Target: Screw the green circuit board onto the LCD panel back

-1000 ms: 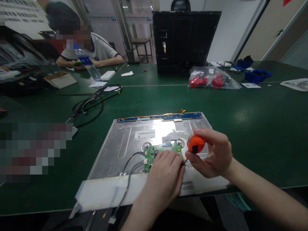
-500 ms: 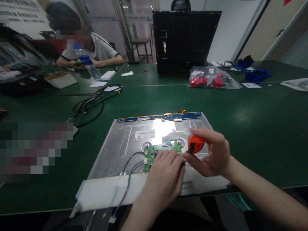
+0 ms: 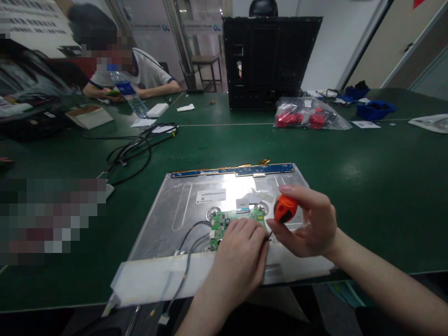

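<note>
A screwdriver with an orange and black handle [image 3: 285, 208] is held in my right hand [image 3: 308, 219], thumb and fingers closed round it. Its thin dark shaft slants down to the fingertips of my left hand [image 3: 243, 245], which are curled together at the shaft; the tip is hidden. Under my left hand lies a green circuit board [image 3: 219, 221], partly covered. The board sits on the back of a silver display panel [image 3: 164, 214], which lies flat on the table. Thin grey cables [image 3: 191, 249] run from the board's left side over the panel's near edge.
A blue circuit strip [image 3: 224, 171] lines the panel's far edge. Black cables [image 3: 129, 151] lie at left on the green table [image 3: 367, 186]. Further back are a water bottle [image 3: 129, 95], a black monitor back [image 3: 269, 60] and a bag of red parts [image 3: 308, 114]. Another person [image 3: 150, 70] sits far left.
The screwdriver handle has turned in my right hand; its black patch has moved from the left side to the lower right. My left hand stays in place.
</note>
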A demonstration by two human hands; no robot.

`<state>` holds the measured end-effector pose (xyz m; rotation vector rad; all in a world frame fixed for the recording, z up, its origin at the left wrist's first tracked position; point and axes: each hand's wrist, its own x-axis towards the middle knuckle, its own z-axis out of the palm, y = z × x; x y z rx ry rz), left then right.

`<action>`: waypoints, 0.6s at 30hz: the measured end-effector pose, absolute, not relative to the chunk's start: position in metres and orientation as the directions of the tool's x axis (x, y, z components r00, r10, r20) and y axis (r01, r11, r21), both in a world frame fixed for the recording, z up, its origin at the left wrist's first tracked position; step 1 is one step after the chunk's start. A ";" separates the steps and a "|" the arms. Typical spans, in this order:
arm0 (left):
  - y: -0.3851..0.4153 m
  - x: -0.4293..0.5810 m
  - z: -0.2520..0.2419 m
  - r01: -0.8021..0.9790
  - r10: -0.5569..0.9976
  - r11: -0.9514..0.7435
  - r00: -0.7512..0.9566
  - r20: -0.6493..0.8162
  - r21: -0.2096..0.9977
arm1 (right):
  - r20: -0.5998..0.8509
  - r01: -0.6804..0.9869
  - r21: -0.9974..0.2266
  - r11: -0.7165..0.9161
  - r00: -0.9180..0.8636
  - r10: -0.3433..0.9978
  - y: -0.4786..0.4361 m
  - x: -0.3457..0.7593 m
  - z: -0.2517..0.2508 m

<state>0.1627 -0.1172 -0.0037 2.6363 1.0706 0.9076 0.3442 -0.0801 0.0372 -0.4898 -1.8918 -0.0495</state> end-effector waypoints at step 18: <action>-0.117 0.162 -0.003 0.598 0.701 -0.712 0.573 0.424 0.369 | 0.908 0.305 -0.190 0.933 -0.306 0.286 -0.081 0.342 0.039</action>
